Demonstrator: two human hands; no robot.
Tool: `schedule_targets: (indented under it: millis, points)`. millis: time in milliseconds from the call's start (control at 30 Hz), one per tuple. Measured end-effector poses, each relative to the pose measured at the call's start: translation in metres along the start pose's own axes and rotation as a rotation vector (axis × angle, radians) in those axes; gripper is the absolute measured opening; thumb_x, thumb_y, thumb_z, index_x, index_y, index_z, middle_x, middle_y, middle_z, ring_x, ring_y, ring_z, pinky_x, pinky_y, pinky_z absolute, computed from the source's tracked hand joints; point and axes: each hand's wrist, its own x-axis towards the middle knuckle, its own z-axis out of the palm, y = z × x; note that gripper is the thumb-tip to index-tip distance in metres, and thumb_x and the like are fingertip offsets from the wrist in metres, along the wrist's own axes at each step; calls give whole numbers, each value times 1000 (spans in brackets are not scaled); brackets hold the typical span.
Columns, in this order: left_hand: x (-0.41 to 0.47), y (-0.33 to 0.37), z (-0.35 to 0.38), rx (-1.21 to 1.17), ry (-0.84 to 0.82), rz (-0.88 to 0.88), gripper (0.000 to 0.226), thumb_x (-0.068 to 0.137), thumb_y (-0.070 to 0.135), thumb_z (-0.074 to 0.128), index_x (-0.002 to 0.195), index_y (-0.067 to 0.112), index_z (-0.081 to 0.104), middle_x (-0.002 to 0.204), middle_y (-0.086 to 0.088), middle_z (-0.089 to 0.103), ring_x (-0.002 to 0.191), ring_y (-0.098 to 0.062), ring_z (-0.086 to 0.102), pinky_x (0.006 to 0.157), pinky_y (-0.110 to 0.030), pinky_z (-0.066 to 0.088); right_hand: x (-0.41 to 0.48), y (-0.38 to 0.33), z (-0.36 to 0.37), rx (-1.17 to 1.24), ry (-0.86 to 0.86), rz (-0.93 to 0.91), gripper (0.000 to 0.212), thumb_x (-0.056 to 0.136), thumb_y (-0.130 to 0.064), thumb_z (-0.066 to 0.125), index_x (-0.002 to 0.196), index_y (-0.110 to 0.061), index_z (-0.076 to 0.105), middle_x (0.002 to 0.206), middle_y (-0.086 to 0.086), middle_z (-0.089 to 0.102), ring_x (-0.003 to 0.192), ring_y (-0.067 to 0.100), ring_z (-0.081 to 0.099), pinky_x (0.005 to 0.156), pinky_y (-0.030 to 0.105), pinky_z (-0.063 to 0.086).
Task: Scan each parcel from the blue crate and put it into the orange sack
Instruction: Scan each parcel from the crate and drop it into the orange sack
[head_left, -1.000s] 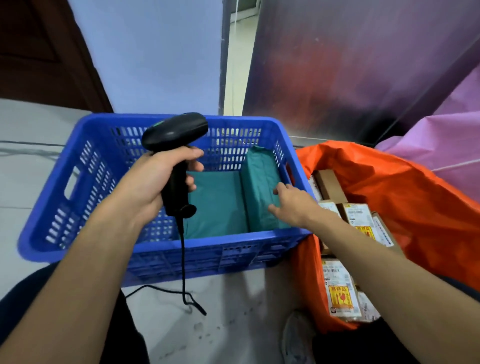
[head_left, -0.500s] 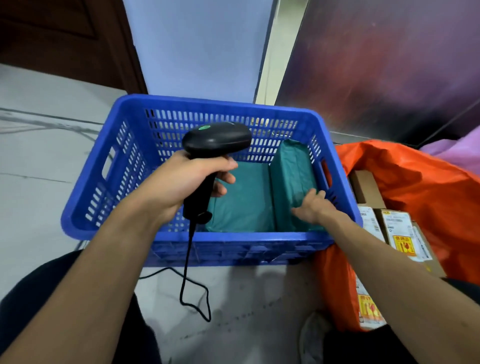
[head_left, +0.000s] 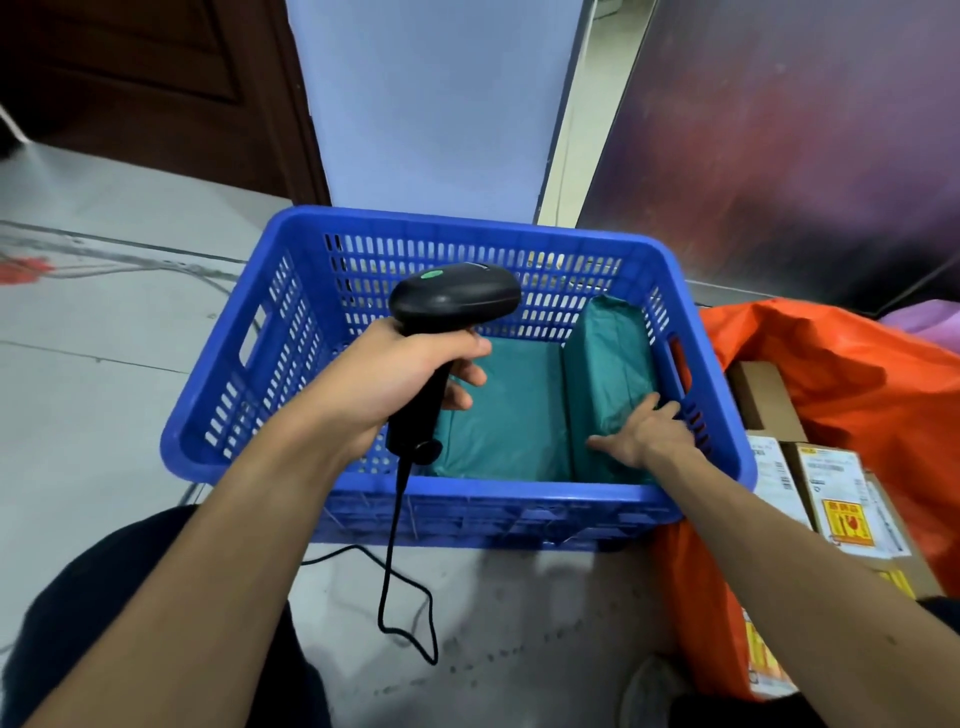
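Gripping one black barcode scanner (head_left: 454, 299) by its handle in the left hand (head_left: 384, 384), fingers curled round it, and holding it above the left half of one blue crate (head_left: 467, 224); letting its one black cable (head_left: 393, 561) hang past the crate's near wall down to the floor (head_left: 104, 374)

Resting the right hand (head_left: 644, 431), fingers straight and spread, clasping nothing, on the leaning green parcel (head_left: 608, 353) propped against the crate's right wall

Seeing two parcels in the crate in all, counting the flat green parcel (head_left: 509, 410) on the crate's bottom, just beside the leaning one

Seeing one orange sack (head_left: 831, 364) touching the crate's right wall and holding at least four cardboard boxes (head_left: 763, 395), some bearing white labels (head_left: 831, 473) and yellow stickers (head_left: 845, 525) with red marks; finding the writing too small to read
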Motion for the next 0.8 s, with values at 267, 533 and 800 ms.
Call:
schedule_targets:
  millis: [267,533,800]
  points:
    - [5,-3,1,20,-7,-8,10,94,16,73,94,6,75,78,-11,72,56,-22,62,78,-39,57,-5,-3,-8,87,136,5,125,66,-81,74,152,-7,23,149,27,38,133,44,46,111,50,38]
    - [9,-4,1,-41,-12,13,11,94,15,72,93,4,75,76,-12,72,51,-21,58,76,-41,58,-24,6,-51,350,280,-104,111,66,-66,80,149,-14,29,139,26,42,129,47,48,108,51,41]
    - [5,-2,-10,-100,84,54,11,92,16,74,95,5,75,74,-11,72,48,-19,58,80,-42,54,-80,14,-118,574,344,-279,113,63,-59,83,155,-26,27,145,13,46,134,33,47,107,46,43]
